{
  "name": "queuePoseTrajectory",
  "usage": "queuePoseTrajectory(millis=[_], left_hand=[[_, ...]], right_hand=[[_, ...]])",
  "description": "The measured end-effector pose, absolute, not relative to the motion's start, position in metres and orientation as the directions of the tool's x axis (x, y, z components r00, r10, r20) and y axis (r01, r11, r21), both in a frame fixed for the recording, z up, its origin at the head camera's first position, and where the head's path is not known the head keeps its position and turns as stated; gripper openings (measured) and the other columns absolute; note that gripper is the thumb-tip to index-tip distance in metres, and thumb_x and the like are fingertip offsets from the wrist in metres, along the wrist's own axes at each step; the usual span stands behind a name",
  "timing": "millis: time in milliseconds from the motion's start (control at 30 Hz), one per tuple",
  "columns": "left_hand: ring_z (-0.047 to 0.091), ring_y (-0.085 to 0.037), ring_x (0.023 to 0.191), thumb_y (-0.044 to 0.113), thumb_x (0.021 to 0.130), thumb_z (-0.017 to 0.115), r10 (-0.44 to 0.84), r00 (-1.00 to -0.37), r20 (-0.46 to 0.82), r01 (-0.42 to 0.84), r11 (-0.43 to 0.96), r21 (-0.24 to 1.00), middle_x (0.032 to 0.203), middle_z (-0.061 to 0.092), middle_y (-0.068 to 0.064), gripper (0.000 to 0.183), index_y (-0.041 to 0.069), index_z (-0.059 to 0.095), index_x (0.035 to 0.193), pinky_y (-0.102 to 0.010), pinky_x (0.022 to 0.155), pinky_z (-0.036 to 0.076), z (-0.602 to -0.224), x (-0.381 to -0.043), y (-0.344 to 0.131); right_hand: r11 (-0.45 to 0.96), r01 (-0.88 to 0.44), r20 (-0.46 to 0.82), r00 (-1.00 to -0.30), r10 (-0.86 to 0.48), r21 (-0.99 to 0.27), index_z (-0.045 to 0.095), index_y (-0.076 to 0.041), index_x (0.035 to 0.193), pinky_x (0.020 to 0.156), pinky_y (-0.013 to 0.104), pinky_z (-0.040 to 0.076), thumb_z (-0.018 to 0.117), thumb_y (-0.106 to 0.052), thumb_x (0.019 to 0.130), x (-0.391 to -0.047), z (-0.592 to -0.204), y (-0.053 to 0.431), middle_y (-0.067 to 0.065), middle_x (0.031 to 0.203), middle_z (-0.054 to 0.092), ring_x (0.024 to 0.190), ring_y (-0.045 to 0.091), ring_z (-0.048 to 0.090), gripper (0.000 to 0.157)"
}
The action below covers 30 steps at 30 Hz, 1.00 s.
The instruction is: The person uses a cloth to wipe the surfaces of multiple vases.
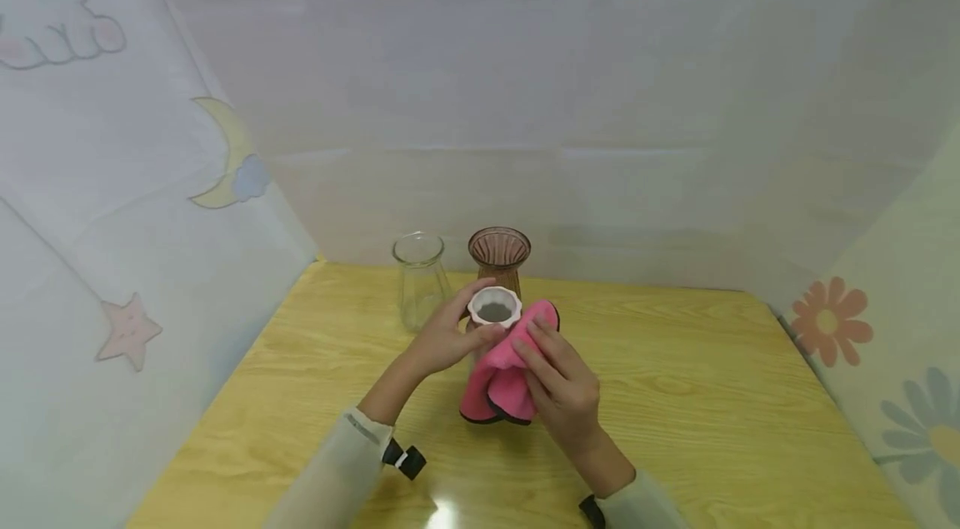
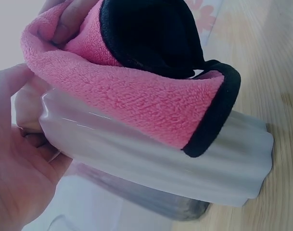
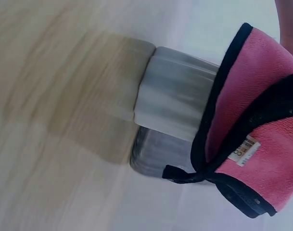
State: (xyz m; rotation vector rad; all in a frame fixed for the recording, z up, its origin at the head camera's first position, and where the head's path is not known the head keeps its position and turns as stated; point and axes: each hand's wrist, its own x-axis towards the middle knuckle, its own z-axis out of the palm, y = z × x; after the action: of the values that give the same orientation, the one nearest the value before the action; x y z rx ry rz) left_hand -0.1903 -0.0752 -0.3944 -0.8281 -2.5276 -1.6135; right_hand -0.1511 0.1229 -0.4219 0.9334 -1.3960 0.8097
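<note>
A white fluted vase (image 1: pixel 495 296) stands upright on the table, its scalloped mouth turned up toward the head view. My left hand (image 1: pixel 442 337) grips the vase just under its rim, thumb on the near side. In my right hand (image 1: pixel 566 383) is a pink cloth (image 1: pixel 510 362) with black edging, pressed against the vase's right side near the top. The left wrist view shows the folded cloth (image 2: pixel 132 96) draped along the ribbed white vase (image 2: pixel 156 166). In the right wrist view the cloth (image 3: pixel 261 72) hides the vase's upper part, and the right fingers are mostly out of sight.
Behind the white vase stands a purplish glass vase (image 1: pixel 500 250) with a flared mouth. A clear glass vase (image 1: pixel 422 287) is to its left. The wooden table (image 1: pixel 697 396) meets cloth-covered walls (image 1: pixel 525 96) at the back and sides.
</note>
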Motion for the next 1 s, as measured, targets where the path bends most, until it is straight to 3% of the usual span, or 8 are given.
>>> queuePoseTrajectory(millis=[233, 400, 533, 767, 1000], left_hand=[[0.059, -0.032, 0.125, 0.028, 0.095, 0.073, 0.405, -0.848, 0.342, 0.475, 0.293, 0.83, 0.131, 0.063, -0.016, 0.07, 0.002, 0.041, 0.151, -0.053, 0.106, 0.045, -0.396, -0.192, -0.089], [0.056, -0.032, 0.129, 0.033, 0.094, 0.073, 0.387, -0.867, 0.315, 0.441, 0.299, 0.846, 0.134, 0.061, -0.015, 0.07, 0.009, 0.042, 0.152, -0.054, 0.109, 0.043, -0.394, -0.194, -0.097], [0.055, -0.034, 0.13, 0.037, 0.095, 0.072, 0.376, -0.871, 0.318, 0.436, 0.292, 0.851, 0.134, 0.06, -0.017, 0.07, 0.009, 0.042, 0.152, -0.055, 0.11, 0.041, -0.392, -0.198, -0.103], [0.054, -0.034, 0.132, 0.027, 0.095, 0.072, 0.372, -0.879, 0.298, 0.41, 0.268, 0.872, 0.137, 0.058, -0.018, 0.069, 0.006, 0.041, 0.153, -0.056, 0.111, 0.039, -0.394, -0.199, -0.108], [0.054, -0.034, 0.13, 0.032, 0.094, 0.072, 0.368, -0.872, 0.322, 0.425, 0.247, 0.871, 0.137, 0.057, -0.017, 0.071, 0.006, 0.041, 0.153, -0.056, 0.11, 0.04, -0.393, -0.205, -0.109]], right_hand=[[0.418, -0.908, 0.999, 0.022, -0.043, 0.038, 0.077, 0.007, 0.095, 0.097, 0.039, 0.054, 0.068, -0.006, 0.097, -0.158, -0.43, 0.107, 0.03, 0.104, 0.071, 0.107, 0.043, 0.069, 0.016], [0.422, -0.907, 0.998, -0.01, -0.06, 0.016, 0.078, 0.006, 0.098, 0.096, 0.042, 0.053, 0.068, -0.008, 0.097, -0.165, -0.439, 0.099, 0.029, 0.106, 0.072, 0.108, 0.046, 0.068, 0.017], [0.441, -0.897, 0.991, -0.083, -0.107, -0.028, 0.078, 0.002, 0.105, 0.097, 0.045, 0.053, 0.067, -0.012, 0.098, -0.168, -0.445, 0.095, 0.027, 0.112, 0.072, 0.111, 0.048, 0.066, 0.019], [0.529, -0.844, 0.955, -0.22, -0.198, -0.085, 0.078, -0.007, 0.114, 0.099, 0.048, 0.051, 0.067, -0.028, 0.099, -0.159, -0.455, 0.092, 0.021, 0.122, 0.07, 0.118, 0.047, 0.063, 0.028], [0.552, -0.821, 0.912, -0.327, -0.248, -0.144, 0.077, -0.008, 0.117, 0.102, 0.042, 0.049, 0.063, -0.024, 0.101, -0.157, -0.454, 0.096, 0.019, 0.128, 0.067, 0.123, 0.042, 0.061, 0.026]])
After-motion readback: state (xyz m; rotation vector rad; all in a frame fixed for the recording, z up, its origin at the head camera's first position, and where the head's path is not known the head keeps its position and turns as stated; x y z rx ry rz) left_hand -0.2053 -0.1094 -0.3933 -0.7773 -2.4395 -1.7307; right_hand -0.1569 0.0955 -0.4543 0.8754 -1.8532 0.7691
